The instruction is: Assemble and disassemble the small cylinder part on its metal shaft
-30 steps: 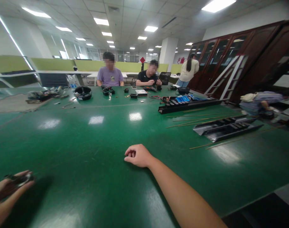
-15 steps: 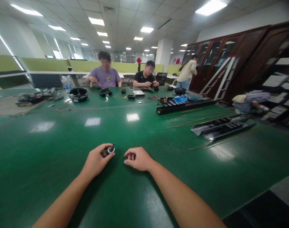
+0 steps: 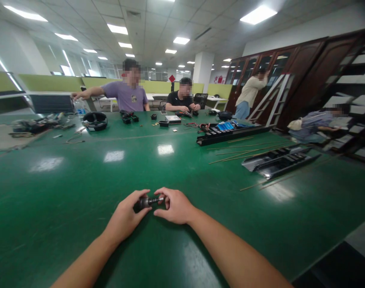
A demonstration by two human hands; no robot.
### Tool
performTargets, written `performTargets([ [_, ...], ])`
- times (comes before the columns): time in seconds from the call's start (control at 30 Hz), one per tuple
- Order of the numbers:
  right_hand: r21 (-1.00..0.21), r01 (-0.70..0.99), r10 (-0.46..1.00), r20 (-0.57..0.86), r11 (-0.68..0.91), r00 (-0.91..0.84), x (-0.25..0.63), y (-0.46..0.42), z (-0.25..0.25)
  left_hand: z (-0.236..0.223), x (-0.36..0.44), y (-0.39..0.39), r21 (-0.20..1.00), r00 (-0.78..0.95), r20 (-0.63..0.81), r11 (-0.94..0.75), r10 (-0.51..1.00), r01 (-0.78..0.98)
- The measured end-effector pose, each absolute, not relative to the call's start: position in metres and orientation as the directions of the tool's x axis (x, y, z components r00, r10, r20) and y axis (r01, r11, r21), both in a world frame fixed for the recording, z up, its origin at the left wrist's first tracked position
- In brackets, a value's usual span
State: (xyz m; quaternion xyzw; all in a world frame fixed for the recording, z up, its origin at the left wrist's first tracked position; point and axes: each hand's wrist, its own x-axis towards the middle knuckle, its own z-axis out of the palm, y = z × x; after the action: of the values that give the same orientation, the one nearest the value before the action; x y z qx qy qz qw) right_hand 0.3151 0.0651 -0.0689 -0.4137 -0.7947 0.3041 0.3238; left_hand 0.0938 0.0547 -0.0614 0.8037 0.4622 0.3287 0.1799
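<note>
Both of my hands meet low in the middle of the green table [image 3: 80, 188]. My left hand [image 3: 125, 216] is closed round the dark body of a small metal part [image 3: 144, 201]. A thin shaft sticks out of that part to the right. My right hand [image 3: 176, 206] pinches the shaft's end with thumb and fingers. The part is held just above the table surface.
Black trays [image 3: 278, 162] and thin brown rods [image 3: 245, 154] lie at the right. A long black tray [image 3: 230, 134] with blue pieces sits further back. Two seated people [image 3: 128, 96] work at the far edge beside a black ring-shaped object [image 3: 94, 120]. Dark cabinets [image 3: 305, 80] stand at the right.
My left hand came in from the lower left with the small part and brought it to my right hand, which now pinches its shaft. The view tilted slightly.
</note>
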Motion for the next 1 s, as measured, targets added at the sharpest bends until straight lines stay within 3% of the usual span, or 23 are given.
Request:
performTargets([
  [0.2, -0.718, 0.496, 0.854, 0.281, 0.489, -0.437, 0.3116, 0.0629, -0.0681, -0.0577, 0.0938, 0.0482, 0.593, 0.438, 0.349, -0.557, 0.829, 0.582],
  [0.57, -0.763, 0.453, 0.865, 0.272, 0.460, -0.421, 0.3094, 0.0630, -0.0683, -0.0607, 0.0944, 0.0514, 0.614, 0.477, 0.288, -0.542, 0.830, 0.574],
  [0.8, -0.811, 0.425, 0.874, 0.201, 0.402, -0.443, 0.3099, 0.0665, -0.0714, -0.0595, 0.0899, 0.0514, 0.757, 0.319, 0.258, -0.396, 0.912, 0.519],
  [1.0, -0.810, 0.423, 0.871, 0.203, 0.406, -0.448, 0.3111, 0.0686, -0.0731, -0.0616, 0.0955, 0.0498, 0.828, 0.349, 0.239, -0.378, 0.906, 0.415],
])
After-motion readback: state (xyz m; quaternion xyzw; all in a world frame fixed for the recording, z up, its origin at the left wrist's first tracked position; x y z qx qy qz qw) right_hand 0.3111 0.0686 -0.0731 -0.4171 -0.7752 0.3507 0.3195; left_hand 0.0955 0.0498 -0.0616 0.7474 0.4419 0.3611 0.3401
